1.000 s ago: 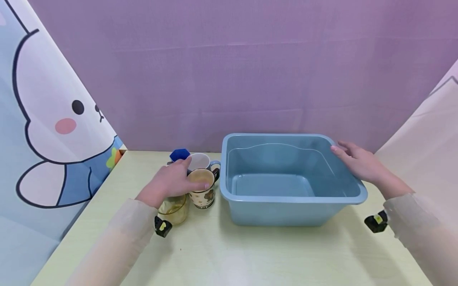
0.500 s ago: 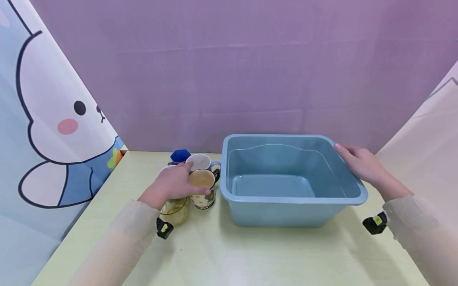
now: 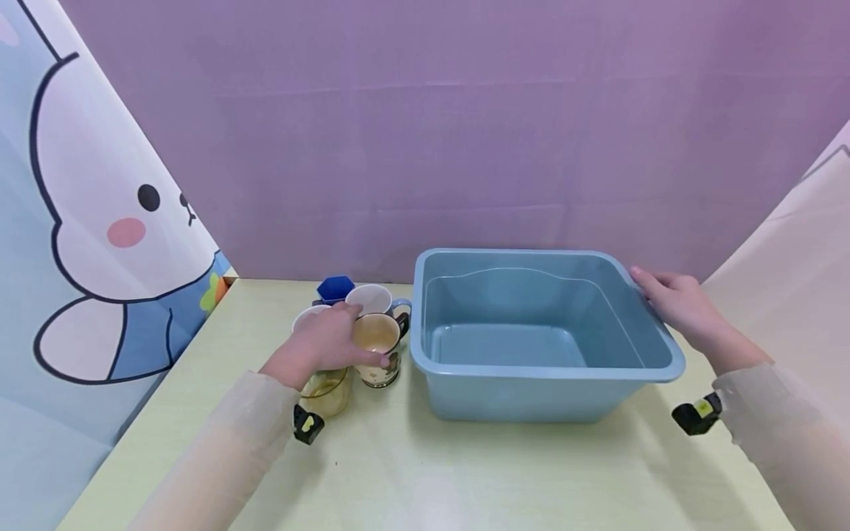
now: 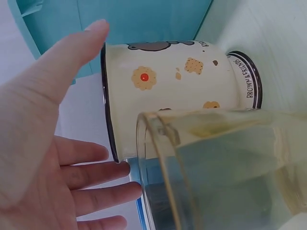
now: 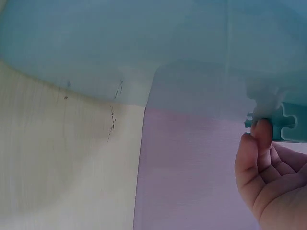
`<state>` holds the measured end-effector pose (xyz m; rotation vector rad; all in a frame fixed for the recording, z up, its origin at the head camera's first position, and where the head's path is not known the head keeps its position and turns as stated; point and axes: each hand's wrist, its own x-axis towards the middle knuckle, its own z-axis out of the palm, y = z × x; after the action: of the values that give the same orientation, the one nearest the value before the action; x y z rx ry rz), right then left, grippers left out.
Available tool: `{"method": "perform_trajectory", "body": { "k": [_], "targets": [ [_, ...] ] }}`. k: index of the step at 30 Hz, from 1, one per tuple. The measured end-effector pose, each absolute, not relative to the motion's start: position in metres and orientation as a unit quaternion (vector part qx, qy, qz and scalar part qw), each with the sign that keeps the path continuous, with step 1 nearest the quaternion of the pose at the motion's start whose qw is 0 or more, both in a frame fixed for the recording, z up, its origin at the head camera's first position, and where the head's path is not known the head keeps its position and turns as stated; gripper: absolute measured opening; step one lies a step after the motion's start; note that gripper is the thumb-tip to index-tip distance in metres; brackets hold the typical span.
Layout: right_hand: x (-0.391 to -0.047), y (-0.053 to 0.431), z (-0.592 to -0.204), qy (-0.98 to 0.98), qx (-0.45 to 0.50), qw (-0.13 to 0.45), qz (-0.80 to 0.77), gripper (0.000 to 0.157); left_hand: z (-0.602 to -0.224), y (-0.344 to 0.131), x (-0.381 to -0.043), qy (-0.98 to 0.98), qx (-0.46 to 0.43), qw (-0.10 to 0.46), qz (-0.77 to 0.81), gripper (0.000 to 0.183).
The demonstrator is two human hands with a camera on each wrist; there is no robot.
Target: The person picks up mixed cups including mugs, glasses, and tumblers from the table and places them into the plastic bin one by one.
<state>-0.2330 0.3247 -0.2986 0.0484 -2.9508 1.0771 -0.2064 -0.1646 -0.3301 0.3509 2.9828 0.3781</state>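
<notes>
My left hand [image 3: 322, 343] reaches over a cluster of cups, thumb and fingers spread about the rim of a cream mug [image 3: 380, 375] with a dark handle. In the left wrist view, cookie prints show on the mug [image 4: 177, 81], and the fingers are straight. A yellowish glass cup [image 3: 330, 398] stands close by, partly under the hand. On the right, my right hand [image 3: 684, 310] grips the rim of a blue plastic tub [image 3: 511, 398], thumb on top. In the right wrist view the fingers [image 5: 247, 155] curl up beneath the rim.
Behind the cream mug stand a white mug [image 3: 368, 297] with a blue handle and a blue hexagonal cup [image 3: 335, 287]. Another white-rimmed cup [image 3: 311, 316] is mostly hidden by the left hand. A purple cloth [image 3: 465, 147] hangs along the table's back edge.
The right hand has shifted slightly along the tub's rim, and its fingers have tucked underneath. The left hand has moved slightly right around the cream mug. The cups stay in place.
</notes>
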Motion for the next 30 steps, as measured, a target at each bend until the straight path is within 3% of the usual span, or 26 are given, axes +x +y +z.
{"method": "perform_trajectory", "body": {
  "k": [11,18,30],
  "targets": [
    [-0.235,0.3316,-0.3031,-0.916,0.016,-0.021,0.399,0.063,-0.3304,-0.1596,-0.2064,0.982,0.12,0.07,0.129,0.099],
    [-0.2348,0.3315,-0.3035,-0.896,0.008,-0.048,0.442,0.065,-0.3309,-0.1576,-0.2062,0.979,0.121,0.077,0.142,0.098],
    [-0.2315,0.3281,-0.3081,-0.894,-0.027,-0.036,0.446,0.071,-0.3332,-0.1569,-0.2059,0.977,0.116,0.071,0.165,0.097]
  ]
}}
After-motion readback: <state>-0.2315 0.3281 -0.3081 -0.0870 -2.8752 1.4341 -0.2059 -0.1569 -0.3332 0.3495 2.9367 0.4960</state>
